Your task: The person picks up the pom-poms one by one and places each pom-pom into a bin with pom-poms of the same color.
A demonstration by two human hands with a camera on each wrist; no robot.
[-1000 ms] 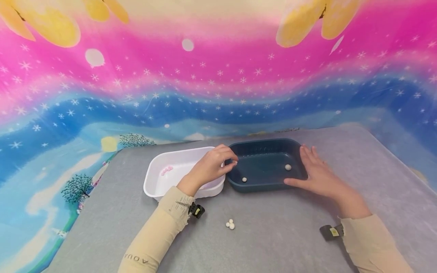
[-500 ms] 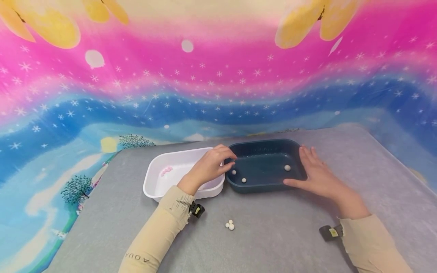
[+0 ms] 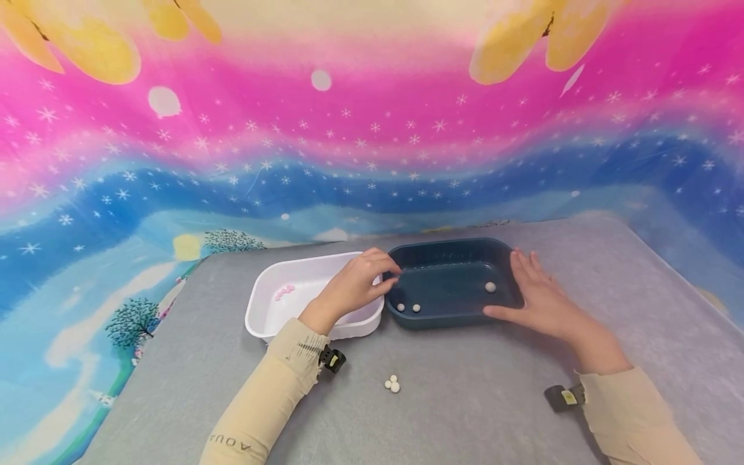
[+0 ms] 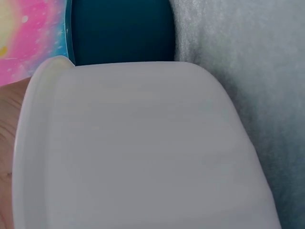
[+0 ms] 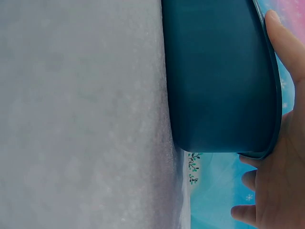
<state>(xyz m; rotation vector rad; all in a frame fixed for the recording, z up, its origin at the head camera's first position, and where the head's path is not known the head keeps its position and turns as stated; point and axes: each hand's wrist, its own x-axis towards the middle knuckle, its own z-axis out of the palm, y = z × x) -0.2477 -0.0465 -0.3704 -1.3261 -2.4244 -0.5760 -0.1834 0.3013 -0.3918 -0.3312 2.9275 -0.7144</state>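
Note:
My left hand (image 3: 361, 282) reaches over the white tray (image 3: 256, 316), its thumb and fingertips slightly apart above the left end of the dark blue tray (image 3: 447, 321). No ball shows between them. Under those fingertips, a small white ball (image 3: 401, 308) sits beside another white ball (image 3: 416, 308) in the dark tray's front left corner. A larger white ball (image 3: 491, 287) lies toward that tray's right end. There my right hand (image 3: 543, 297) rests with fingers spread along the rim and thumb at the front edge. In the right wrist view the thumb lies along the tray's rim (image 5: 278, 95).
Three small white balls (image 3: 392, 383) cluster on the grey cloth (image 3: 465, 400) in front of the trays. Several small pink pieces (image 3: 284, 292) lie inside the white tray. Both trays stand side by side. A colourful printed backdrop (image 3: 372, 161) rises behind the table.
A small white ball has left my left fingertips, dropped into the dark tray and rolled to its front left corner. My right hand has stayed in place.

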